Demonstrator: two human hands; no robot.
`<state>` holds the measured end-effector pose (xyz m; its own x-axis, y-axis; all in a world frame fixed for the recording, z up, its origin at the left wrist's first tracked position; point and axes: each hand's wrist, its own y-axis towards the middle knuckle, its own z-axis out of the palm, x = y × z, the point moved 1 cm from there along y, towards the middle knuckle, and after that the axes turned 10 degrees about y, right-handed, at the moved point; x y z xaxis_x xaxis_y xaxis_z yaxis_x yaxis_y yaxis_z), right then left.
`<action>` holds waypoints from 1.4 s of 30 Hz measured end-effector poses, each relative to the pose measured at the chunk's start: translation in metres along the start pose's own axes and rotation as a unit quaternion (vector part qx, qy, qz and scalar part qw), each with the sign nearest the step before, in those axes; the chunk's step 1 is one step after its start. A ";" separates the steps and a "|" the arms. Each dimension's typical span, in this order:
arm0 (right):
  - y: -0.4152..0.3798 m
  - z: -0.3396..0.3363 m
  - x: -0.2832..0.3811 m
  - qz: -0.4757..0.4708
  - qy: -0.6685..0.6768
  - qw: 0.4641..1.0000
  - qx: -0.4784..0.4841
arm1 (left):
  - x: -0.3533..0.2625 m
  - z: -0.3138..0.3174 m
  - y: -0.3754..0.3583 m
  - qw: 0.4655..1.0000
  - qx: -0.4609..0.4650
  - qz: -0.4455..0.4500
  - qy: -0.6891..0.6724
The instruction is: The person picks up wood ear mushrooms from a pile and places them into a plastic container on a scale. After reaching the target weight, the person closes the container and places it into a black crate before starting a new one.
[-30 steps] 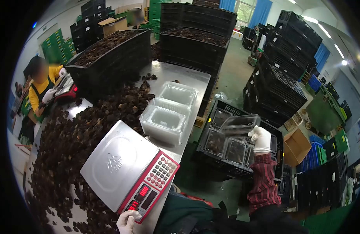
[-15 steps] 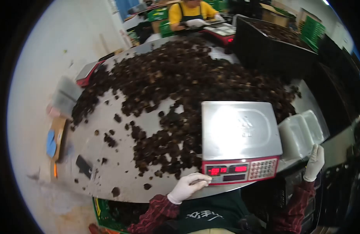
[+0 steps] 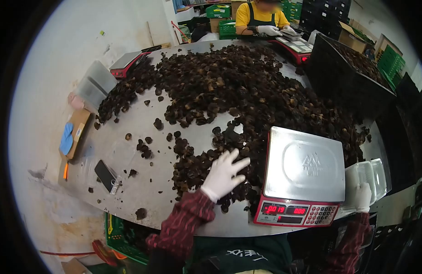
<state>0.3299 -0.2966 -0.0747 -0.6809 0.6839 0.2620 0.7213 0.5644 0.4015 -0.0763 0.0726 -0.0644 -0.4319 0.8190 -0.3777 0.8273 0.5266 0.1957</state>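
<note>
My left hand (image 3: 223,176), in a white glove, is open with fingers spread over the near edge of a heap of dark brown, mushroom-like pieces (image 3: 211,91). To its right stands a red digital scale (image 3: 307,166), its bare steel plate on top and its red display lit, reading about -0.019. Beyond the scale, my gloved right hand (image 3: 362,197) is closed at the near edge of a translucent plastic container (image 3: 357,176), one of a small stack. Its fingertips partly blend into the pale plastic.
A phone (image 3: 105,176) and scattered pieces lie at the left. Another scale (image 3: 126,64) and plastic containers (image 3: 94,84) stand at the far left. A large black crate (image 3: 343,73) is at the right. Across the table, a person in yellow sleeves (image 3: 244,18) works beside a third scale (image 3: 293,48).
My left hand has left the scale's front and moved up and left over the heap, fingers spreading. My right hand has come onto the container stack. The view has shifted.
</note>
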 end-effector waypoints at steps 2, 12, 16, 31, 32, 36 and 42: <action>0.003 -0.004 0.001 0.027 0.013 0.999 0.011 | 0.018 0.001 0.028 0.999 -0.021 -0.019 0.020; -0.004 -0.013 -0.005 0.105 0.209 0.972 -0.019 | 0.045 0.016 0.067 0.991 0.099 -0.052 0.079; -0.007 -0.020 -0.005 0.118 0.264 0.956 -0.052 | 0.032 0.022 0.049 0.983 0.126 0.007 0.130; -0.062 -0.028 0.251 -0.280 0.148 0.938 0.141 | 0.089 0.023 0.052 0.737 -0.135 -0.247 -0.615; -0.062 -0.028 0.257 -0.280 0.150 0.937 0.142 | 0.077 0.009 0.054 0.737 -0.123 -0.241 -0.619; -0.058 -0.029 0.278 -0.292 0.168 0.923 0.184 | -0.019 -0.037 0.061 0.779 -0.083 -0.113 -0.611; -0.057 -0.018 0.280 -0.284 0.187 0.918 0.202 | -0.121 -0.003 0.063 0.939 -0.096 0.293 -0.153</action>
<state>0.0955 -0.1453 -0.0085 -0.9029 0.0626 0.4252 0.1735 0.9583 0.2273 0.0272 0.0079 -0.0036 0.2247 0.8921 -0.3919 0.7981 0.0622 0.5993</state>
